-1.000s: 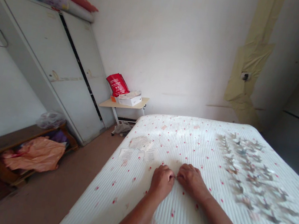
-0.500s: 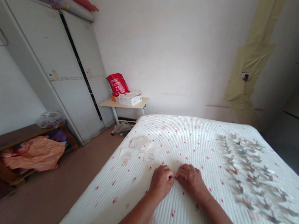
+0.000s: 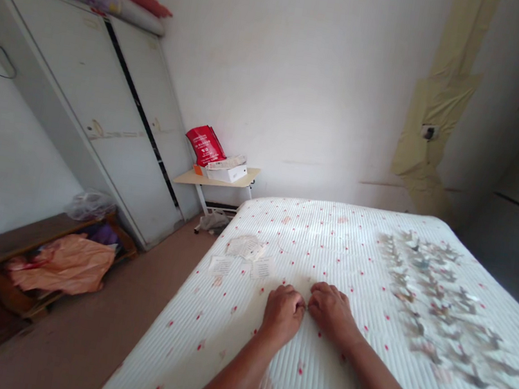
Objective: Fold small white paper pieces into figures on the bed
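My left hand (image 3: 284, 312) and my right hand (image 3: 331, 309) meet over the middle of the mattress (image 3: 290, 381), which is white with red dots. Both hands are closed, fingertips curled in and almost touching each other. Whatever lies between them is too small or too hidden to name. Just beyond my left hand lie several printed paper pieces (image 3: 261, 268), some of them in a loose pile (image 3: 246, 246). On the right of the mattress, several small folded paper-like figures (image 3: 443, 290) stand in rows, blurred in their details.
A small table (image 3: 186, 177) with a red bag (image 3: 205, 145) and a white box (image 3: 227, 172) stands by the far wall. Left are a grey cabinet (image 3: 79, 63) and a wooden bench (image 3: 39, 233) with an orange plastic bag (image 3: 66, 263).
Both hands stay in nearly the same place, their fingers shifting slightly. A thin dark bit seen between the fingertips before is now mostly hidden. The view has moved a little.
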{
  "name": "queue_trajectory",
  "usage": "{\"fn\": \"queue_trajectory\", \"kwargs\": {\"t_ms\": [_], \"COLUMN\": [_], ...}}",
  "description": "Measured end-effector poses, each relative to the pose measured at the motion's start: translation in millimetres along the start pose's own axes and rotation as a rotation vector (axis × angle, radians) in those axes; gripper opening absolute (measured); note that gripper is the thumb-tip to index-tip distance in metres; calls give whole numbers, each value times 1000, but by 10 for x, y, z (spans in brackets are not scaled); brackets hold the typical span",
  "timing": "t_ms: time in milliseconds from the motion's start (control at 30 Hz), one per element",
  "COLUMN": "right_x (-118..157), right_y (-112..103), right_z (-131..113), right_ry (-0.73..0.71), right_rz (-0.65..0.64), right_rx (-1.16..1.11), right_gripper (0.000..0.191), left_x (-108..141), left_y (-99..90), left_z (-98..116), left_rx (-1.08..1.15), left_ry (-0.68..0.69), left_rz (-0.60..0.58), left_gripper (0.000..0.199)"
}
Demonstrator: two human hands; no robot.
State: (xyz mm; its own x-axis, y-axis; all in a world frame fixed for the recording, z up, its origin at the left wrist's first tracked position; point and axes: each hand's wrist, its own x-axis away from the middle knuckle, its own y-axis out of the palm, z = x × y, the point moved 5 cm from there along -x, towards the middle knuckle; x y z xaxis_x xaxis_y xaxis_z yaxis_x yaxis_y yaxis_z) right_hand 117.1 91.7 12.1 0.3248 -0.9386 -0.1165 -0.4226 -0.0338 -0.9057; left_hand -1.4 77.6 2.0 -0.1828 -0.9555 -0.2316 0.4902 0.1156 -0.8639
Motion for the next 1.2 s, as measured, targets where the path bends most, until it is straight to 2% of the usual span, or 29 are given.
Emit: {"fn": "queue_trajectory", "kwargs": {"t_ms": [200, 467, 833, 1200], "right_x": [-16, -20, -41, -33], "right_y": [15, 1, 39, 46], "right_z": [1, -36, -21, -23], "right_ry": [42, 29, 23, 23], "right_rz": [7, -10, -7, -5], "right_rx": [23, 60, 99, 115], "right_gripper": [19, 23, 23, 23], "left_x": [1, 15, 40, -2], "left_y": [-7, 40, 22, 10], "left_z": [27, 49, -22, 27], "left_rx": [-83, -170, 11, -88], "left_ry": [-26, -54, -1, -47], "left_rz": [-6, -15, 18, -44], "left_gripper": [13, 14, 10, 9]}}
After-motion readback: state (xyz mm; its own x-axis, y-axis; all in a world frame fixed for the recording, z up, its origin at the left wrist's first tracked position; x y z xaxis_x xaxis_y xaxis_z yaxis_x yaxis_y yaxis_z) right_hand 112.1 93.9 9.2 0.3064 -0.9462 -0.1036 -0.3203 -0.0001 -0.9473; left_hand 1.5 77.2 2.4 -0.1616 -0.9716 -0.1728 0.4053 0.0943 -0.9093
